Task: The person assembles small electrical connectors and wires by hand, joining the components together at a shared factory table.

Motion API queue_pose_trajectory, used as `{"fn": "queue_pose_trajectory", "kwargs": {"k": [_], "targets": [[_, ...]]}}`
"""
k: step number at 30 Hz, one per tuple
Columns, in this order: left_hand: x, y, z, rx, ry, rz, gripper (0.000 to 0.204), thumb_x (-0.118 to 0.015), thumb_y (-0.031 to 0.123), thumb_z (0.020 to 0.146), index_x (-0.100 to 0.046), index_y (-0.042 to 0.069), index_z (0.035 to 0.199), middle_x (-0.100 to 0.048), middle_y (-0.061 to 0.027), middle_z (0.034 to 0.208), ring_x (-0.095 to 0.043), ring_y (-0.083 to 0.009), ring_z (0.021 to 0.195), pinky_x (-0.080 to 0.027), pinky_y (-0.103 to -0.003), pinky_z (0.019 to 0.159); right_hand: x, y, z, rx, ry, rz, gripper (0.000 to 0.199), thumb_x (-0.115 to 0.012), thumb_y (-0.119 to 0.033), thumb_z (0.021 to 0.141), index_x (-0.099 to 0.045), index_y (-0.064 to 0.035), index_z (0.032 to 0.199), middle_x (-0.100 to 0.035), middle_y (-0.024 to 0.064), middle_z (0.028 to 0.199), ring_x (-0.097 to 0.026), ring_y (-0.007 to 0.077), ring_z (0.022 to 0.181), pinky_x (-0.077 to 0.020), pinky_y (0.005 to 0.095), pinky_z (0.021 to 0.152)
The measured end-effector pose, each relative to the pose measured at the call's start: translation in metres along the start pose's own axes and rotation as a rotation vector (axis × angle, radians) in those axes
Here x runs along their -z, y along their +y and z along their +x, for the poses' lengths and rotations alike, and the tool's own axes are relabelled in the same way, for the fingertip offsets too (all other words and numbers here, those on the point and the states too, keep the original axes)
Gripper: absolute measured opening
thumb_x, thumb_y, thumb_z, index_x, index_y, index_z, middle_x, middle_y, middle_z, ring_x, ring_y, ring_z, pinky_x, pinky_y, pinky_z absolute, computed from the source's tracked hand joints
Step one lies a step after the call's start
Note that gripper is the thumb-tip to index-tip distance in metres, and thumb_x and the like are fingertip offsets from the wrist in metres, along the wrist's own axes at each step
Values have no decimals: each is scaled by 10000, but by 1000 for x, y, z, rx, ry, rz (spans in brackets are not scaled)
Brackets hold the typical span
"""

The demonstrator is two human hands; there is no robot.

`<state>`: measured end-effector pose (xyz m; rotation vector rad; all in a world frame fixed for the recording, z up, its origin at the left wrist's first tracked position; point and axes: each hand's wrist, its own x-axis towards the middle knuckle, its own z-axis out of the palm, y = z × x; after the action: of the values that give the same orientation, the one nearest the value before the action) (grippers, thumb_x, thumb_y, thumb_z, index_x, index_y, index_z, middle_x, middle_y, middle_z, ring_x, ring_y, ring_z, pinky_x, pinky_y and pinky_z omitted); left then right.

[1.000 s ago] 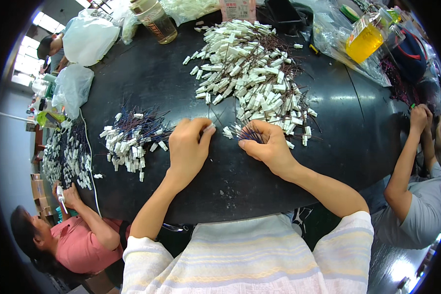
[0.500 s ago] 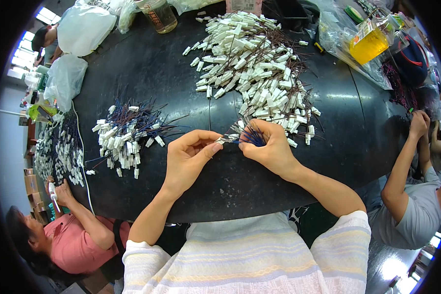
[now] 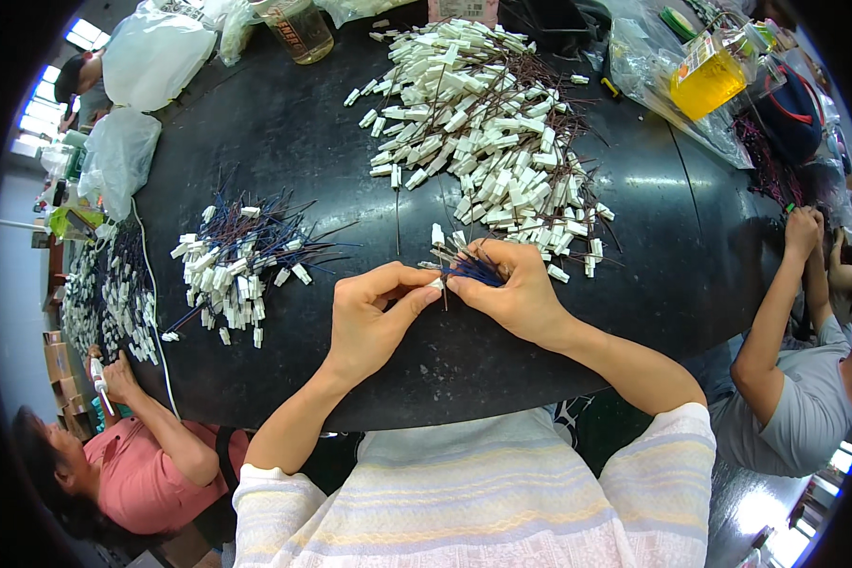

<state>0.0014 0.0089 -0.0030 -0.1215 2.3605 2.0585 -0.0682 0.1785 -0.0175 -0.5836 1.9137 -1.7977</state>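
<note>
My left hand (image 3: 381,308) is closed, with a small white plastic connector (image 3: 436,283) pinched between thumb and forefinger. A thin brown wire shows just below that connector. Right beside it, my right hand (image 3: 525,289) is wrapped round a bundle of dark blue wires (image 3: 475,269), whose pale ends point toward the left fingers. The fingertips of both hands nearly touch, so the exact contact between wire and connector cannot be made out. Beyond them spreads a big heap of white connectors with brown wires (image 3: 502,142). A smaller pile of connectors with blue and brown wires (image 3: 237,275) lies to the left.
The black table (image 3: 284,379) curves in front of me. At its far side stand a plastic cup (image 3: 298,33) and a bottle of yellow liquid (image 3: 708,85). Plastic bags (image 3: 123,156) and a white cord (image 3: 151,275) lie left. Co-workers sit at both sides, hands on the table.
My left hand has shifted slightly right, closer to my right hand. The connector in its fingers now sits lower, with a brown wire showing at it. The view has shifted slightly.
</note>
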Motion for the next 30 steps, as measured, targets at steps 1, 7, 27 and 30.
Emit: {"fn": "queue_pose_trajectory", "kwargs": {"k": [1, 7, 27, 30], "targets": [[-1, -1, 1, 6, 10, -35, 158, -617, 7, 804, -625, -43, 954, -634, -58, 834, -566, -66, 701, -452, -195, 626, 1, 0, 0, 2, 1, -2, 124, -639, -100, 735, -595, 13, 761, -523, -20, 596, -427, 34, 568, -348, 225, 493], [17, -14, 44, -684, 93, 787, 251, -622, -21, 708, -622, 28, 954, -608, -80, 948, -548, -210, 790, -468, -295, 650, 2, -5, 1, -83, -53, 113, 108, -620, -102, 767, -589, -1, 747, -510, -20, 583, -429, 36, 552, -331, 213, 488], [-8, -14, 22, 46, -139, 133, 151, -643, -18, 762, -594, -7, 904, -606, -35, 878, -537, -36, 761, -429, -174, 619, 5, -7, 3, -179, -45, 263, 92, -577, -98, 812, -545, -17, 782, -509, -9, 563, -415, 26, 476, -281, 189, 437], [-8, -19, 20, -69, -75, 134, 168, -653, 16, 751, -609, -4, 912, -615, -33, 799, -519, -35, 649, -398, -190, 549, 7, -9, 2, -204, -34, 384, 94, -579, -101, 810, -547, -15, 788, -508, -3, 560, -389, 30, 453, -245, 191, 414]]}}
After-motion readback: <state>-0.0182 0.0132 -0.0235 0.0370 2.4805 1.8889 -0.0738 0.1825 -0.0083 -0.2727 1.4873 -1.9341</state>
